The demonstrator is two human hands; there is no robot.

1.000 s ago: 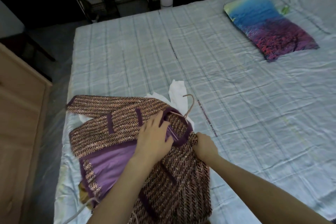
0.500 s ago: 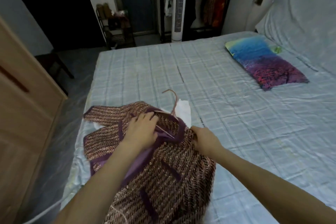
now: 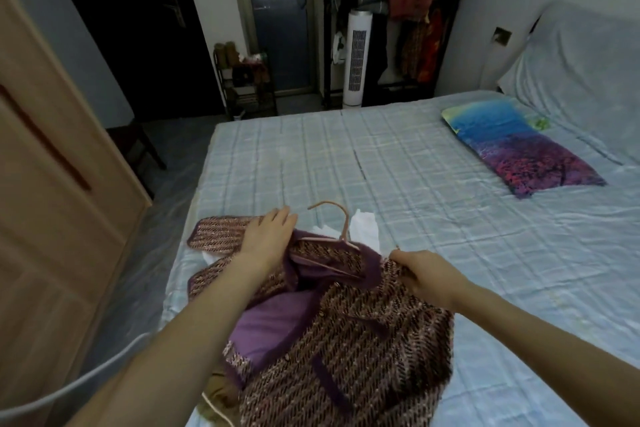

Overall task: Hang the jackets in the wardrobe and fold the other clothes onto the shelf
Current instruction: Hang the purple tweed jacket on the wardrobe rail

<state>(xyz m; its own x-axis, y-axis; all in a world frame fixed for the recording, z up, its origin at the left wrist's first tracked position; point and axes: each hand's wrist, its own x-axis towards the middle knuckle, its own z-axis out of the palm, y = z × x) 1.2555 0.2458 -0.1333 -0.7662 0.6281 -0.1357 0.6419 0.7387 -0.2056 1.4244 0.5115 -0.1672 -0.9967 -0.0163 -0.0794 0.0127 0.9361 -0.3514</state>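
Left hand [image 3: 268,236] flat with straight fingers on tweed jacket [image 3: 349,350] shoulder, right hand [image 3: 420,274] pinching other shoulder, pink hanger [image 3: 341,236] inside collar

The jacket [image 3: 346,333] lies on the near left part of the bed [image 3: 450,236], with a hanger [image 3: 332,236] inside its collar, hook toward the far side. The left hand [image 3: 268,236] rests on the jacket's left shoulder; the right hand [image 3: 420,272] holds its right shoulder. A pillow [image 3: 519,149] lies far right on the bed. A wardrobe [image 3: 45,201] stands left of the bed, a fan [image 3: 356,59] behind it.
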